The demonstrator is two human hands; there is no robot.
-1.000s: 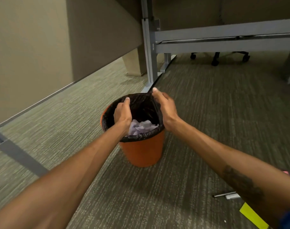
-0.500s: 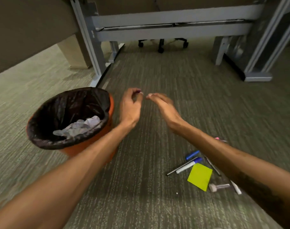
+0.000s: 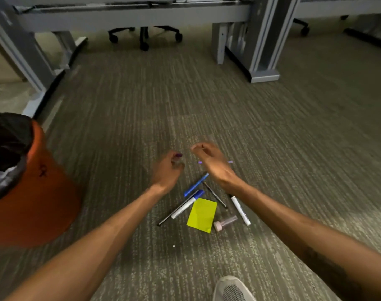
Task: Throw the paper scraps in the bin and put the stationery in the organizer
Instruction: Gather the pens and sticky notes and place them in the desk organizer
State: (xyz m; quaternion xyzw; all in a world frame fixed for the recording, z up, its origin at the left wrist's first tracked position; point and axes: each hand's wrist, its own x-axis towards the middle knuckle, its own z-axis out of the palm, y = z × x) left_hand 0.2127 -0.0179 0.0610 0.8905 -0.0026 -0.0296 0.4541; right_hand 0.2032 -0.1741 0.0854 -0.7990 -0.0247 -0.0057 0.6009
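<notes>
Evidently the scrap step was done or nearly so, and the stationery step was in hand. Carpet filled the view, with desk frames at 12 o'clock. The bin stood at 9 o'clock, orange with a black liner, and pale crumpled paper showed inside it at the frame's left edge. No organizer was in view.

Both forearms reached toward centre. The left hand and right hand hung above the stationery, near each other but apart, fingers loosely curled and grasping nothing, as far as the motion blur allowed.

Stationery lay in a cluster at 6 o'clock of the hands:
- yellow note, flat on the carpet;
- white marker at 3 o'clock of the note;
- blue-capped marker at 10 o'clock of the note;
- blue pen just under the right wrist;
- two thin dark pens;
- small pink bottle just beside the note's lower corner.

The next move likely called for lowering a hand onto the cluster, gathering the pens, and locating the organizer.
</notes>
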